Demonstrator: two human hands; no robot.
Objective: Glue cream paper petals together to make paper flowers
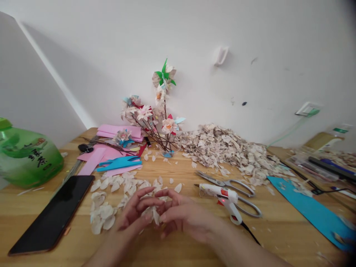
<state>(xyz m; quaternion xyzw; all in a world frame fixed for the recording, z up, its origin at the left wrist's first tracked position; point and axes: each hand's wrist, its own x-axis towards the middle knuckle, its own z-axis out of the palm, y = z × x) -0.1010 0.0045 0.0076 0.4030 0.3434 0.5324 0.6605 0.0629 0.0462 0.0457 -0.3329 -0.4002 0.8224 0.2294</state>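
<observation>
Head view, left edge: green plastic bottle point(30, 161) beside a flat black phone point(52, 217).
Left hand point(136, 213): half curled, grip impossible to tell.
Centre: thin off-white petals point(156, 216) amid the fingertips.
Right hand point(185, 213): loosely cupped, its hold likewise unclear.
Beyond: white plastic glue gun point(219, 193) before silver metal scissors point(220, 182).

A tabletop handicraft workspace is showing here. A hot-glue gun point(218, 190) is lying on a wooden table point(268, 213), its red light glowing, with metal scissors point(221, 183) lying partly behind it. Left of the glue gun, loose pale petals point(130, 184) are lying scattered. Behind it, a heap of dry flakes point(219, 146) is resting along a white wall point(111, 59), and behind it to the left, artificial flowers point(144, 112) are standing near pink craft sheets point(120, 131). Whether this is a home or a workshop is remaining unclear.
</observation>
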